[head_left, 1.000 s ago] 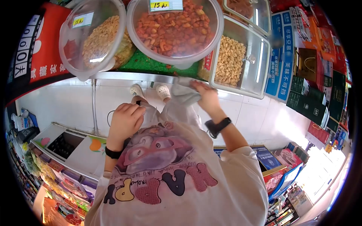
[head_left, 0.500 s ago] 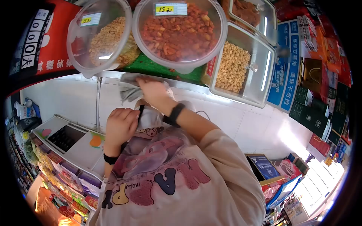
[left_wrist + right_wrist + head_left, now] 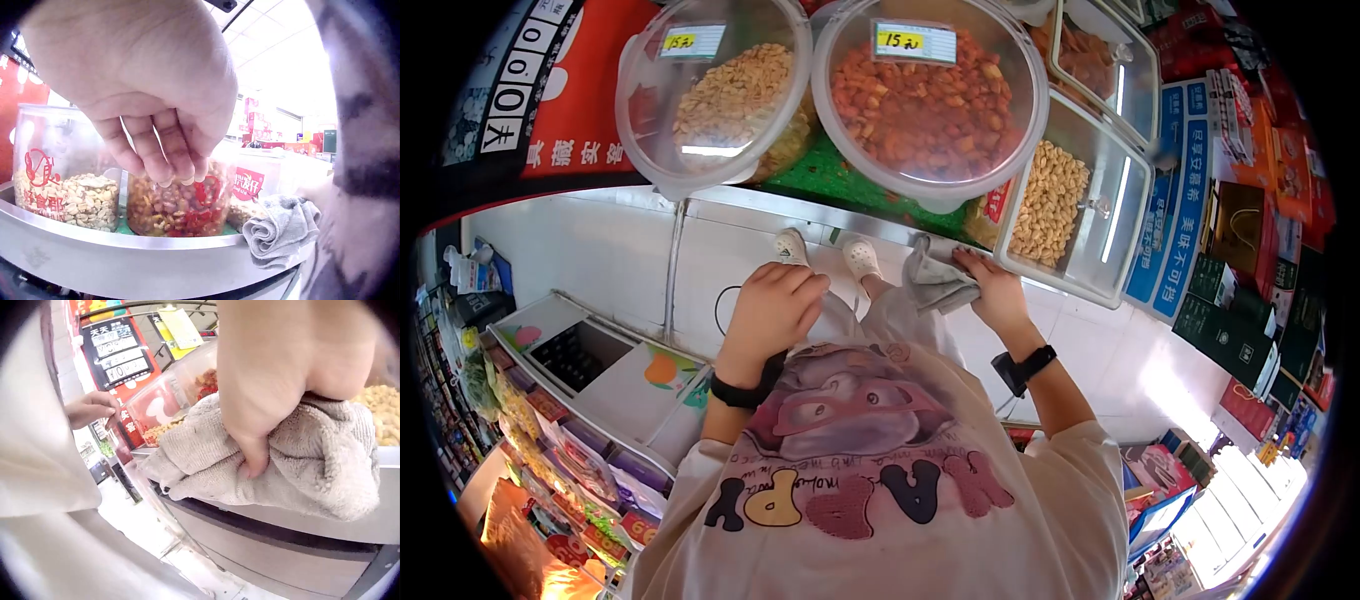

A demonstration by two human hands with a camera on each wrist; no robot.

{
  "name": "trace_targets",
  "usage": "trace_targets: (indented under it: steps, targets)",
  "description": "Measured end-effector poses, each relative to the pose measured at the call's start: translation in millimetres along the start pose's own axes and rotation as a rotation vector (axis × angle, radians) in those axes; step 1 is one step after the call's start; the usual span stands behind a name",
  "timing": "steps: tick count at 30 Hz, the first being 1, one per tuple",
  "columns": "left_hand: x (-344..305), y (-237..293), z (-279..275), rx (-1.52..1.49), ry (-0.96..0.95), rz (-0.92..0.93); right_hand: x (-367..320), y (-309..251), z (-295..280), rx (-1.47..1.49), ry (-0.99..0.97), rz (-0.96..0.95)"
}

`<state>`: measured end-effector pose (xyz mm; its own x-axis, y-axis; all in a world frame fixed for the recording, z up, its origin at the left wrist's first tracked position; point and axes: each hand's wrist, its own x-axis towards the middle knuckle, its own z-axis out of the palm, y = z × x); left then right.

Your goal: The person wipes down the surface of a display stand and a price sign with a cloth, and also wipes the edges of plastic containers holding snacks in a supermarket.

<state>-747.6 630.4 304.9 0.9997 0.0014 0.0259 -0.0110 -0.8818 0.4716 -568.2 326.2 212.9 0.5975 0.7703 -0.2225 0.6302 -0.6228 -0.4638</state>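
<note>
Left hand (image 3: 775,312) raised before the torso, wrist bent, fingers loosely curled and hanging, grasping nothing. Right arm extended outward; right hand (image 3: 1000,298) grasps a grey cloth (image 3: 940,278), bunched against the metal counter edge (image 3: 800,212). Lidded nut tubs (image 3: 935,100) on green matting (image 3: 835,182). Pale tiled floor (image 3: 1055,345) below; colourful packaged goods (image 3: 1240,340) both sides.

The right hand (image 3: 998,298) grips a grey cloth (image 3: 940,275) at the table's front edge (image 3: 800,212), near the clear bin (image 3: 1090,215) of peanuts; the left hand (image 3: 775,308) hangs loosely curled before the person's shirt (image 3: 870,440).
</note>
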Motion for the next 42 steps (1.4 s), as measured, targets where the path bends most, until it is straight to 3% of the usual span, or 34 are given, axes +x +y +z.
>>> trace_targets:
  steps: [4, 8, 9, 13, 16, 17, 20, 23, 27, 30, 31, 35, 39, 42]
  targets:
    - [-4, -5, -2, 0.006, -0.019, -0.022, 7, -17, 8, 0.003, -0.022, 0.082]
    - [-14, -6, -7, -0.004, 0.017, -0.090, 26, -39, 19, 0.045, -0.015, 0.013]
    - [-16, -7, -9, -0.006, 0.034, -0.107, 34, -46, 22, 0.050, 0.075, -0.044]
    - [-28, -13, -12, 0.014, 0.055, -0.148, 64, -81, 35, 0.039, 0.046, -0.090]
    - [-35, -18, -16, 0.041, 0.052, -0.167, 94, -122, 31, 0.000, -0.271, -0.022]
    - [-38, -20, -17, 0.039, 0.052, -0.179, 98, -129, 42, 0.028, -0.123, -0.130]
    - [-44, -22, -21, 0.039, 0.059, -0.212, 129, -165, 64, -0.022, -0.109, -0.190]
    - [-55, -23, -26, 0.048, 0.065, -0.258, 155, -204, 93, 0.035, 0.132, -0.304]
    - [-73, -22, -32, 0.065, 0.091, -0.321, 195, -252, 126, 0.057, 0.224, -0.382]
    - [-84, -16, -36, 0.081, 0.117, -0.371, 215, -279, 132, 0.047, 0.188, -0.430]
    - [-86, -14, -39, 0.084, 0.120, -0.385, 218, -286, 128, -0.037, 0.096, -0.396]
    - [-86, -9, -47, 0.115, 0.147, -0.393, 217, -274, 135, 0.061, 0.175, -0.442]
    - [-76, -3, -49, 0.124, 0.144, -0.330, 192, -241, 117, 0.114, 0.024, -0.301]
    - [-64, -2, -43, 0.120, 0.106, -0.283, 154, -200, 79, 0.069, 0.002, -0.309]
